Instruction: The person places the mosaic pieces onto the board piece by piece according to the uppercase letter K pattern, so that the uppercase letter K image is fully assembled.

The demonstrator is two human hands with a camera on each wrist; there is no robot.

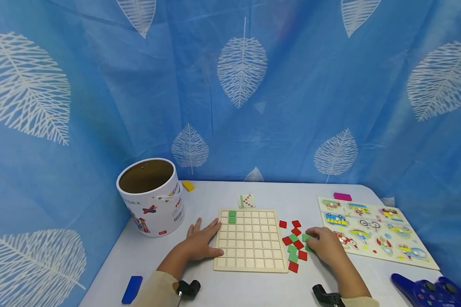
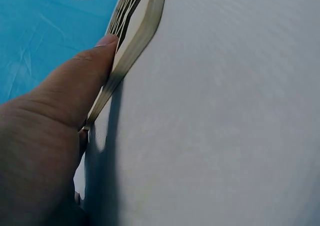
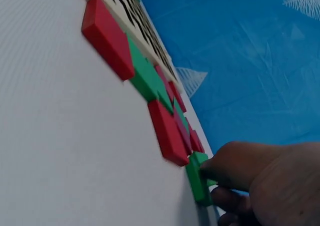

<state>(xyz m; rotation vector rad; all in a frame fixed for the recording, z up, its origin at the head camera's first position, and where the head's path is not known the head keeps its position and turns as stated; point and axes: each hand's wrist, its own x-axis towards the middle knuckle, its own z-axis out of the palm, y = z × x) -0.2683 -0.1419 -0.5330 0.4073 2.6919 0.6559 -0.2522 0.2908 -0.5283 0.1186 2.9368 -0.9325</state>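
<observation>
A wooden grid board (image 1: 249,270) lies on the table, with two green tiles (image 1: 232,217) in squares near its top left. My left hand (image 1: 199,244) rests at the board's left side, fingers spread and fairly straight, the thumb touching the rim. Right of the board, several red tiles (image 1: 293,267) and green tiles (image 1: 293,257) are scattered in a loose group. At the group's right edge, my right hand (image 1: 326,246) pinches a green tile (image 3: 197,178) with curled fingers. That tile is close over the white tabletop, its far side partly hidden by the fingers.
A small pattern card (image 1: 247,201) lies behind the board. A white bucket (image 1: 153,209) stands at left, with a yellow block (image 1: 188,186) beside it and a blue block (image 1: 132,290) nearer. At right are a picture puzzle board (image 1: 376,232), a magenta block (image 1: 342,196) and a blue game controller (image 1: 432,290).
</observation>
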